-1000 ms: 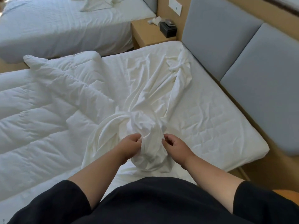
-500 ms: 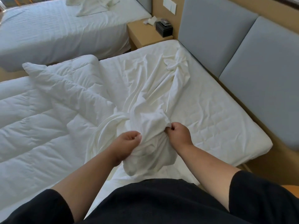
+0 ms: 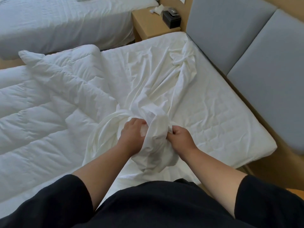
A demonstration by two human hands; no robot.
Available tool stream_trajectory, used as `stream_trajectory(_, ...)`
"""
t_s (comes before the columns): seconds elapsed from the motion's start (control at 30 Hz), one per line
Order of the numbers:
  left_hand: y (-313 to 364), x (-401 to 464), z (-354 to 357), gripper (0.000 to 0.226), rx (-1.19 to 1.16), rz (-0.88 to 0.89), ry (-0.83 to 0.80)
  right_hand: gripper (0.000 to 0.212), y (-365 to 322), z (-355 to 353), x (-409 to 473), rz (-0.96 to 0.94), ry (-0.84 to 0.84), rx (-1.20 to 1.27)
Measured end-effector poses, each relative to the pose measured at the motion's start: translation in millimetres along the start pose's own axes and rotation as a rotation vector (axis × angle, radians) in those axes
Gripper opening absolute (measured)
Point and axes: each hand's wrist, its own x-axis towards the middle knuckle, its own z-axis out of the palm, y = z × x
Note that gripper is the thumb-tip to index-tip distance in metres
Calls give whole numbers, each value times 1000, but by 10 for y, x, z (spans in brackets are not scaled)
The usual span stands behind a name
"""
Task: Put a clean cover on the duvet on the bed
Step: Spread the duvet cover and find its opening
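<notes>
Item one, the clean cover (image 3: 158, 89): a thin white sheet-like cloth, crumpled, which lay stretched from the centre of the frame up toward one o'clock, its far end bunched near the headboard (image 3: 230, 38) and its near end gathered into a wad at six o'clock from centre. Item two, the left hand (image 3: 131, 137): I saw it clamped on the gathered cloth, fingers curled into the folds. Item three, the right hand (image 3: 180, 137): likewise closed on the wad, just beside the left, with cloth between them. Item four, the duvet (image 3: 41, 102): quilted, bare, it lay at nine o'clock, one corner folded up toward eleven, touching the cover's left edge. Item five, the mattress (image 3: 222, 122): it showed bare at three o'clock. Item six, the nightstand (image 3: 148, 25) at twelve o'clock carried a dark tissue box (image 3: 171, 18); a second bed (image 3: 57, 22) stood at eleven. I judged the step to be feeding the hands along the cover to find its opening or a corner. Risks noted: the twisted length could knot tighter if pulled, the wrong edge could be taken for the opening among like white folds, and the far end could drag off the mattress edge.
</notes>
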Motion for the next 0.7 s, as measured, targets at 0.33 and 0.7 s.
stream_trajectory(0.33,113,310,127,25,0,173,-27,38,195,-256,-345,22,171,50)
stream_trajectory(0.7,154,324,-84,23,-280,-69,-26,40,525,-168,-526,160,-361,-451)
